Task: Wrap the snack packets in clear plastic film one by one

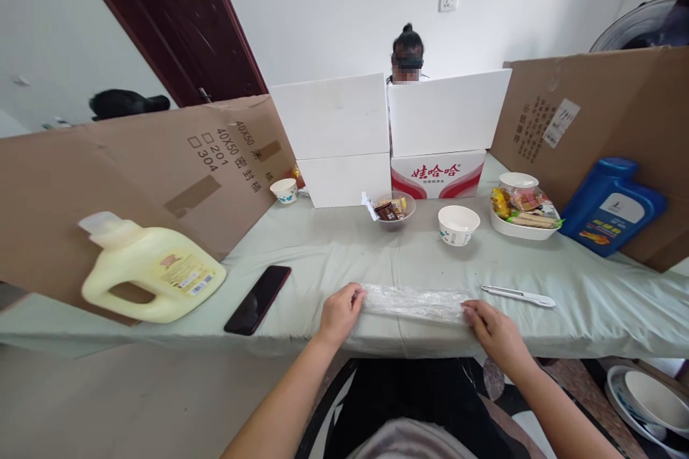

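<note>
Head view: we have a crinkled strip of clear film [412, 303] stretched between our two hands, over the near edge of the cloth [398, 254]; we cannot tell whether its underside touches the cloth. Our left hand [340, 314] pinches the left end, thumb closed on fingers, and our right hand [495, 333] pinches the right end likewise. Neither seems to have hold of anything else.

To keep the strip spread well, we should pull evenly from both ends and lightly, since film this thin probably tears or clings to itself. A pinch close to the corners would likely open the creases better than one that bunches the middle of each end. We do well to keep our right knuckles off the white tool [519, 296] lying just beyond them.

Farther left lies a phone [258, 299], with a yellow jug [186, 265] past it. Ahead of us stand a paper bowl [457, 227] and a snack bowl [406, 219]; a loaded tray [525, 232] and a blue jug [608, 204] are off to the right.
</note>
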Demonstrator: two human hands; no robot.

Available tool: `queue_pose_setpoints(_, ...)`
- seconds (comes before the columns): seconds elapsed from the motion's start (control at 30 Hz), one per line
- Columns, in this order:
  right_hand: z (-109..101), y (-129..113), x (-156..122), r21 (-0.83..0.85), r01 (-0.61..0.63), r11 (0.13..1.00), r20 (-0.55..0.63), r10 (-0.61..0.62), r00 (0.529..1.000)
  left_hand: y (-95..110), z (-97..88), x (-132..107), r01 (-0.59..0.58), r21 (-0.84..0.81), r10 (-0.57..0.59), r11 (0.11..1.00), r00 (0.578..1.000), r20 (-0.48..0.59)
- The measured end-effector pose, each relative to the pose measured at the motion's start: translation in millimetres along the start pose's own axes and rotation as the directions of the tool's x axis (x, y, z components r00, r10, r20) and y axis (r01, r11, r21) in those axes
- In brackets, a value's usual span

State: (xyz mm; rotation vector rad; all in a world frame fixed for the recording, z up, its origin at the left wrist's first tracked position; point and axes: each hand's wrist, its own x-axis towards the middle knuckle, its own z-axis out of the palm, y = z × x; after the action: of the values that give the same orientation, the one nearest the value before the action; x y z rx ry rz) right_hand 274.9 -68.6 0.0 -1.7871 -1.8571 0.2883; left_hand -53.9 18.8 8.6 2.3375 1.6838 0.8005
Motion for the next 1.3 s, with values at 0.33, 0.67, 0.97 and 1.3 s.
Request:
queue_pose_setpoints(0.33,11,-27,30,-0.355,-0.268,0.896,-0.023,0.278,0.960,20,13.6,14,0.148,0.292,-0.175,0.945,0.982,0.070)
queue_pose_setpoints(0.67,14,-27,39,-0.465,-0.250,0.849,-0.028,0.268,0.963,15,18.2,10,0.099,0.331,-0.105,0.939,0.994,0.001)
queue_pose_setpoints(0.97,18,-29,43,-0.480,-0.231,0.846,-0.026,0.250,0.968,50,22.2,7,-0.168,0.191,0.180,0.967,0.982,-0.050)
queue_pose_setpoints(1.3,2,-25,40,-0.466,-0.129,0.876,-0.179,0.049,0.983,80,36.9,-5,-0.270,0.038,0.224,0.962,0.863,0.452)
